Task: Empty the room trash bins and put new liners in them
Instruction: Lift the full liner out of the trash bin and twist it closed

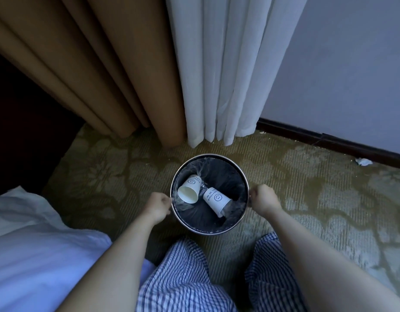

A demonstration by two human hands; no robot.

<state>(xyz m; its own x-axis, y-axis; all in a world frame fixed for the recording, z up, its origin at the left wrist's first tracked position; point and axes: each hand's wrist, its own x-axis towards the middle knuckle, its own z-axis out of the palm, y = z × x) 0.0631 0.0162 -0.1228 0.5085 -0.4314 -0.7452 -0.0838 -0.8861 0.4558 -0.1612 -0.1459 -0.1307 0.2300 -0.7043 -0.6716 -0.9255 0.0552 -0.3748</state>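
A round metal trash bin (210, 231) stands on the carpet in front of my knees. A black liner (226, 176) lines its inside. Two white paper cups lie on their sides in it, one at the left (189, 190) and one at the right (217, 200). My left hand (157, 206) grips the bin's left rim with curled fingers. My right hand (263, 198) grips the right rim the same way.
Tan curtains (93, 70) and white sheer curtains (228, 70) hang just behind the bin. A white bed cover (37, 242) fills the lower left. A pale wall with dark baseboard (329, 140) runs at the right, with a scrap of white paper (364, 162) on the patterned carpet.
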